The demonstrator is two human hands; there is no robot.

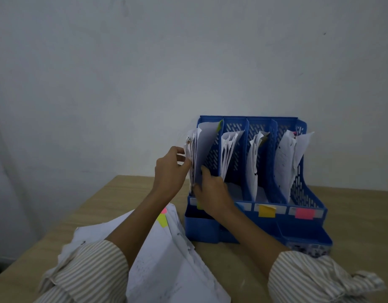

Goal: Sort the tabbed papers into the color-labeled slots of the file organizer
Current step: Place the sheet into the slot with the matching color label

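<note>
Striped sleeves (88,267) fill the bottom of the frame, with a loose pile of tabbed papers (166,254) lying on the wooden desk (114,193) between the forearms. Right of centre stands a blue file organizer (260,186) with four paper-filled slots. At its leftmost slot, the left hand (170,171) pinches the sheets' outer edges while the right hand (212,191) grips a white sheet (205,145) bearing a green tab.

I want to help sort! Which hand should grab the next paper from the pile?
Probably the left hand: the paper pile lies right under its arm, while the right hand reaches into the organizer's leftmost slot.
</note>
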